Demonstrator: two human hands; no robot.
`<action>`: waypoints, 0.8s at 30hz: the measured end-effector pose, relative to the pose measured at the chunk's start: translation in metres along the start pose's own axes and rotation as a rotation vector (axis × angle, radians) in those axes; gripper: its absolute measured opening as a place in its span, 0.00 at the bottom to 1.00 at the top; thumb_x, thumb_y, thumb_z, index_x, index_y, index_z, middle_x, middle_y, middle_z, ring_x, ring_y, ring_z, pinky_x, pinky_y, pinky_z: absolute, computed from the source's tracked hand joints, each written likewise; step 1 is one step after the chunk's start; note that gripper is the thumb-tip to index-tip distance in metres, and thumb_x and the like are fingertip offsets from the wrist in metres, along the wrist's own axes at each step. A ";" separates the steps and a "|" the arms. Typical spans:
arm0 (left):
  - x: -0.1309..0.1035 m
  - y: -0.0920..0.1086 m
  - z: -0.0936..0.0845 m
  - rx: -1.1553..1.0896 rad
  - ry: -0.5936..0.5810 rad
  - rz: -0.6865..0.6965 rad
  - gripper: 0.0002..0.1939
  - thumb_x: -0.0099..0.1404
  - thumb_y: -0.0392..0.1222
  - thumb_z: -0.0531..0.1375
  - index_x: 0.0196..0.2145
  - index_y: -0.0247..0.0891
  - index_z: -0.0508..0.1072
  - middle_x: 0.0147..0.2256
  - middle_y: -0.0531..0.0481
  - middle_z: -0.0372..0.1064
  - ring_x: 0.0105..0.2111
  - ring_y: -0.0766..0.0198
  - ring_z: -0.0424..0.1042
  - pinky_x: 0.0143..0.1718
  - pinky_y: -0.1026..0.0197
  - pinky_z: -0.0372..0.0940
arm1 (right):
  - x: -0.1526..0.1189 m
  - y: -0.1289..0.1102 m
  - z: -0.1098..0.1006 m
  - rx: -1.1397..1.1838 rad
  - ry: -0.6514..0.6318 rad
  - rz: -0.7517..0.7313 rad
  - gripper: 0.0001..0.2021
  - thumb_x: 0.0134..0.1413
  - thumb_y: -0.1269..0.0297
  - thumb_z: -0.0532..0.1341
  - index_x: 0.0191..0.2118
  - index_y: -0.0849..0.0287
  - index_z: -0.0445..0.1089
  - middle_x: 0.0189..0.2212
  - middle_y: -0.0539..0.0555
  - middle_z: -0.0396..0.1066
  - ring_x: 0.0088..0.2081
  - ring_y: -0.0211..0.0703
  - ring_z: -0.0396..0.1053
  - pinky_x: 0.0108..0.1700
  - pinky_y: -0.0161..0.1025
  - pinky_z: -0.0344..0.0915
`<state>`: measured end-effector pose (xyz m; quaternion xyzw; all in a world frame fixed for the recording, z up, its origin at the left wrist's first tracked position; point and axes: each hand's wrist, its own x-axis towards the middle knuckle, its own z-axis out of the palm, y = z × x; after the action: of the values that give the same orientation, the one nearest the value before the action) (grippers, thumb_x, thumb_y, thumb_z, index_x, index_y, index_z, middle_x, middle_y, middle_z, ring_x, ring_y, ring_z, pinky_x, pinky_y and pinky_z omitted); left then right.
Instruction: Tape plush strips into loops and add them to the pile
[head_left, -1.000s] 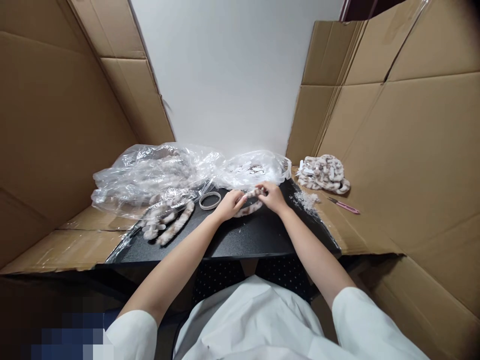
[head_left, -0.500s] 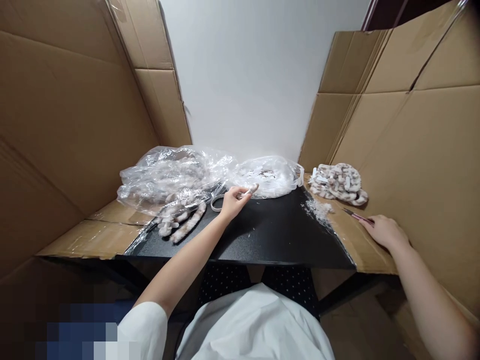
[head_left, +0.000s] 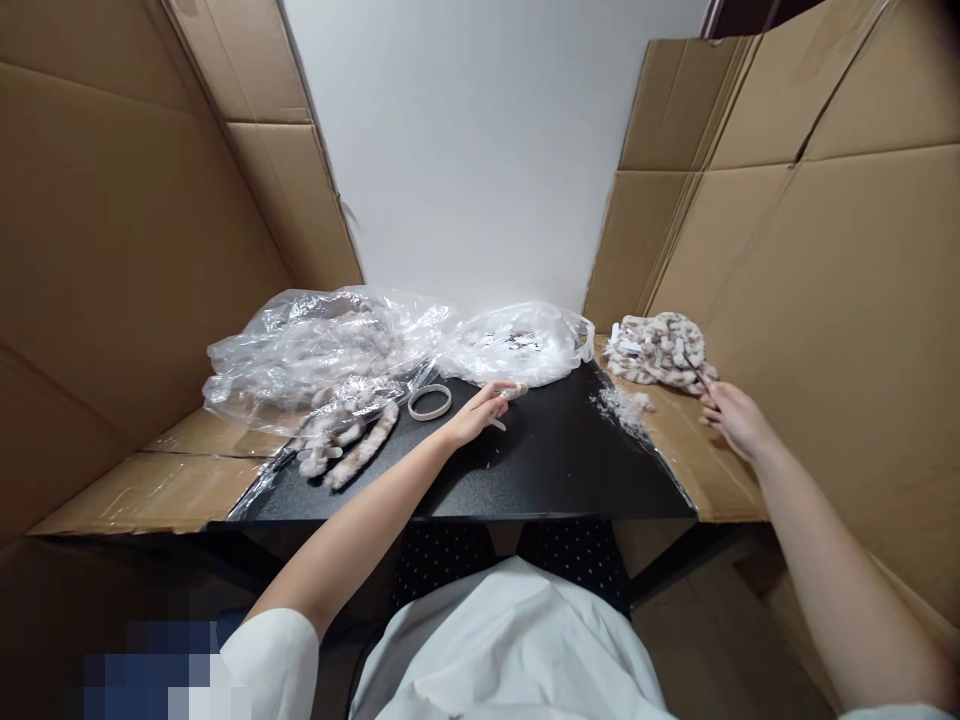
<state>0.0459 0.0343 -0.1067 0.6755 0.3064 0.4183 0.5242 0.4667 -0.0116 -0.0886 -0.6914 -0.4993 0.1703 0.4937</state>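
Over a black table (head_left: 555, 465), the left hand (head_left: 477, 414) pinches a partly hidden fluffy band (head_left: 513, 391), while the right hand (head_left: 736, 418) grips thread snips (head_left: 698, 374) pointed at mottled plush bands (head_left: 651, 346) heaped on cardboard (head_left: 694, 470).

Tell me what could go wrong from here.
The right hand holds snips whose blades overlap the furry pile in this view, so they might snag or nick the fur.

Loose white fluff lies near the right side of the black tabletop, between the hands; it could cling to whatever passes over it.

The pale ring sits close beside the left hand, which might knock it.
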 end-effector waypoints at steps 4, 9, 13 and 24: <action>-0.002 0.000 0.002 0.016 -0.082 -0.008 0.23 0.59 0.53 0.62 0.48 0.38 0.73 0.34 0.47 0.73 0.28 0.67 0.66 0.28 0.65 0.60 | -0.027 -0.055 0.056 0.254 -0.214 -0.171 0.30 0.48 0.29 0.50 0.28 0.55 0.65 0.17 0.46 0.52 0.18 0.36 0.50 0.21 0.35 0.53; -0.003 0.000 0.003 0.028 -0.121 -0.025 0.22 0.56 0.51 0.65 0.46 0.37 0.76 0.52 0.40 0.70 0.44 0.55 0.73 0.38 0.60 0.67 | -0.072 -0.105 0.142 -0.060 -0.371 -0.432 0.32 0.53 0.31 0.47 0.19 0.57 0.59 0.17 0.49 0.60 0.22 0.38 0.58 0.25 0.35 0.50; -0.002 -0.004 0.001 0.012 -0.091 -0.052 0.25 0.56 0.50 0.66 0.49 0.36 0.74 0.46 0.41 0.74 0.48 0.53 0.72 0.40 0.59 0.67 | -0.091 -0.108 0.176 -0.262 -0.362 -0.391 0.27 0.58 0.39 0.49 0.23 0.57 0.64 0.19 0.50 0.65 0.23 0.39 0.62 0.26 0.34 0.47; -0.001 -0.007 0.002 -0.065 -0.033 -0.058 0.26 0.55 0.49 0.67 0.50 0.36 0.74 0.49 0.40 0.73 0.49 0.53 0.71 0.45 0.57 0.65 | -0.095 -0.099 0.180 -0.442 -0.342 -0.400 0.24 0.60 0.41 0.51 0.29 0.57 0.69 0.27 0.54 0.73 0.29 0.42 0.69 0.27 0.34 0.45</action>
<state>0.0477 0.0345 -0.1136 0.6558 0.3036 0.4014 0.5627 0.2417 0.0006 -0.1104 -0.6316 -0.7252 0.0713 0.2647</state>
